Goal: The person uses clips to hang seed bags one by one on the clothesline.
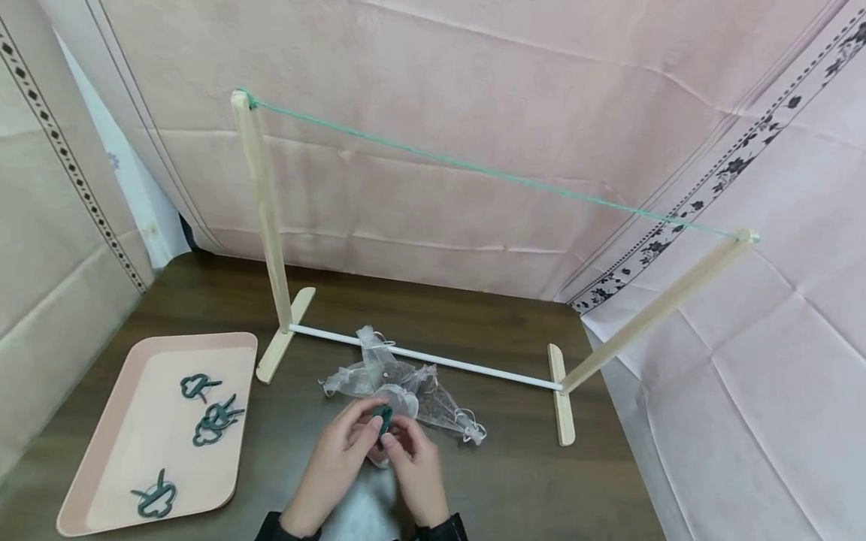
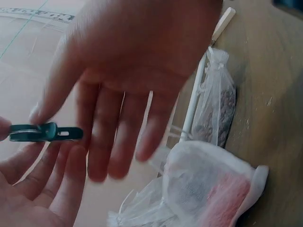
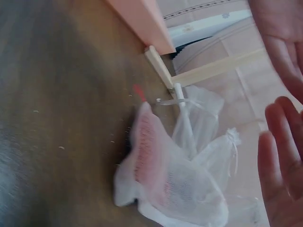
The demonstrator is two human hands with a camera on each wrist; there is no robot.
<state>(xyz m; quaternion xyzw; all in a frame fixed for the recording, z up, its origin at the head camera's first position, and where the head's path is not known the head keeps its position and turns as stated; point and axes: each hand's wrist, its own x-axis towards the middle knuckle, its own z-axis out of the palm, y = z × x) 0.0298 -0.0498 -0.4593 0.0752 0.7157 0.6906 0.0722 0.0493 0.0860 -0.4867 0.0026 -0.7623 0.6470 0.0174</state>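
A green clip (image 1: 385, 418) sits directly between the two hands, in front of the person and off the worktop (image 1: 521, 488), with its long axis running roughly away from the person; neither hand is nearer, since both touch it. The left hand (image 1: 338, 447) pinches it between thumb and index finger, the other fingers loosely extended; the right hand (image 1: 419, 462) pinches the opposite end. Sheer bags (image 1: 382, 364) lie just beyond, with the green cord (image 1: 501, 174) stretched higher and farther off.
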